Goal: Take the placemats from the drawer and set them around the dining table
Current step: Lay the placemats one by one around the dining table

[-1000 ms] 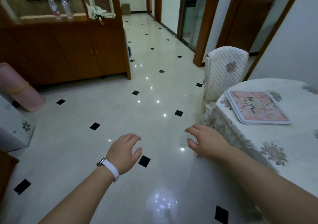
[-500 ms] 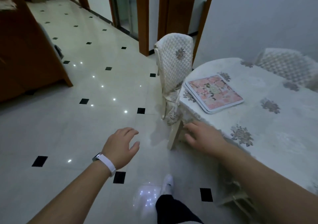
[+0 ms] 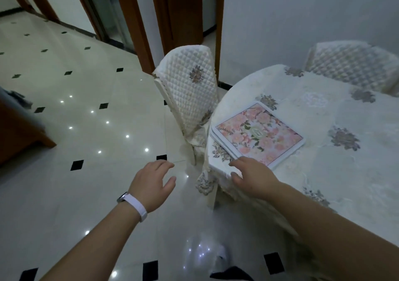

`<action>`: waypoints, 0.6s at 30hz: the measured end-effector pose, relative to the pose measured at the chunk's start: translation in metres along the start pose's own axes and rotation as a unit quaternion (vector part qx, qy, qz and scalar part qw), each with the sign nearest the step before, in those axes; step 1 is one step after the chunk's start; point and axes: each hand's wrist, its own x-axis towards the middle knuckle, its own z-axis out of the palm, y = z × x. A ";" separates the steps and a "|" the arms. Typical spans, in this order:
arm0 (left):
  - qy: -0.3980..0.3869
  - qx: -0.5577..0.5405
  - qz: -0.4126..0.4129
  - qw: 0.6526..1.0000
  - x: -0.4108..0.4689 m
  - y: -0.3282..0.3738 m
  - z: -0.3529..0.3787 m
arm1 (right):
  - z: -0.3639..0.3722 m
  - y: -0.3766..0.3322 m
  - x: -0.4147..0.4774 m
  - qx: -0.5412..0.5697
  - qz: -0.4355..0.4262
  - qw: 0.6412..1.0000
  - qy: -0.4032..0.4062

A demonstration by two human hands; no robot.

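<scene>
Nearest me, my left hand point(image 3: 151, 183), white band point(image 3: 138, 207) on its wrist, hangs loose and empty over the tiled floor point(image 3: 75, 194). My right hand point(image 3: 252, 177), fingers spread and holding nothing, is at the table point(image 3: 345, 172) edge just beside the placemats point(image 3: 259, 134), a flat pink floral stack. 1 quilted chair point(image 3: 190, 99) stands tucked in beyond.

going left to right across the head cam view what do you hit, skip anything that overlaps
wooden cabinet → left hand → stack of placemats → far quilted chair
</scene>
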 end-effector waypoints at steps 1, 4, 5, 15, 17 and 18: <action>-0.003 -0.003 0.015 1.000 0.020 0.003 0.001 | -0.005 0.009 0.008 0.000 0.014 1.000 0.004; -0.018 -0.011 0.058 0.998 0.070 0.008 0.006 | -0.015 0.031 0.023 0.009 0.060 0.998 0.019; -0.028 -0.015 0.066 0.997 0.087 0.009 0.007 | -0.017 0.036 0.028 0.011 0.075 0.997 0.023; -0.096 -0.068 0.221 0.968 0.254 0.004 0.043 | -0.014 0.065 0.078 0.019 0.217 0.975 0.038; -0.127 -0.085 0.242 0.958 0.283 0.001 0.048 | -0.012 0.059 0.090 0.032 0.266 0.962 0.046; -0.140 -0.092 0.256 0.952 0.295 -0.002 0.051 | -0.011 0.053 0.097 0.041 0.290 0.955 0.051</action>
